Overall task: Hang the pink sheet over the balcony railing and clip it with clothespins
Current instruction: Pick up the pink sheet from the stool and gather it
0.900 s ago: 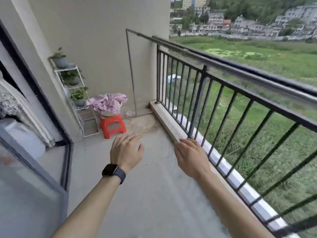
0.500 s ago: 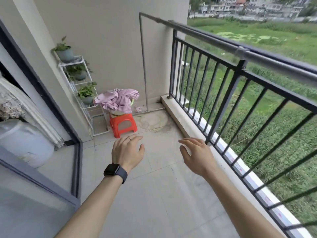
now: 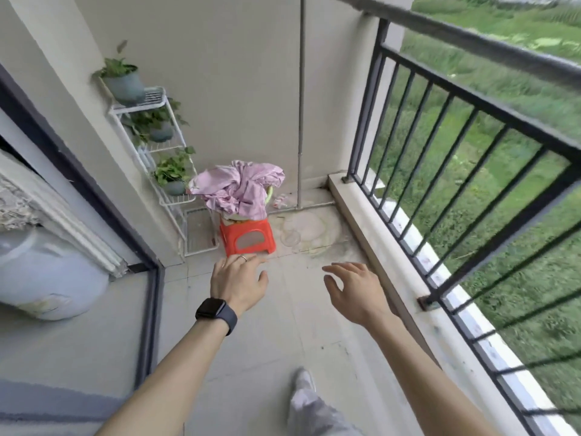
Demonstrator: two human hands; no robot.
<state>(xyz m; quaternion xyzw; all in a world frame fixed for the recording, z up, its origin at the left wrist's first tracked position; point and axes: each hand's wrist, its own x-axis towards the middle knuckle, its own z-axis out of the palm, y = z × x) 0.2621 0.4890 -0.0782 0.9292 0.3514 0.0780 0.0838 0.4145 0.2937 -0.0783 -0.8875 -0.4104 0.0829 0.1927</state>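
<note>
The pink sheet lies crumpled in a basin on a red stool in the balcony's far corner. The black metal railing runs along the right side. My left hand, with a watch on the wrist and a ring, reaches forward with fingers apart, just short of the stool. My right hand is stretched out beside it, open and empty. No clothespins show clearly.
A white wire rack with three potted plants stands against the wall left of the stool. A grey pipe runs down the corner wall. A sliding glass door frame lines the left. A low concrete curb underlies the railing.
I have walked closer to the corner; the stool and sheet are larger and nearer. Both hands stay stretched forward and empty. A foot has come into view at the bottom.
</note>
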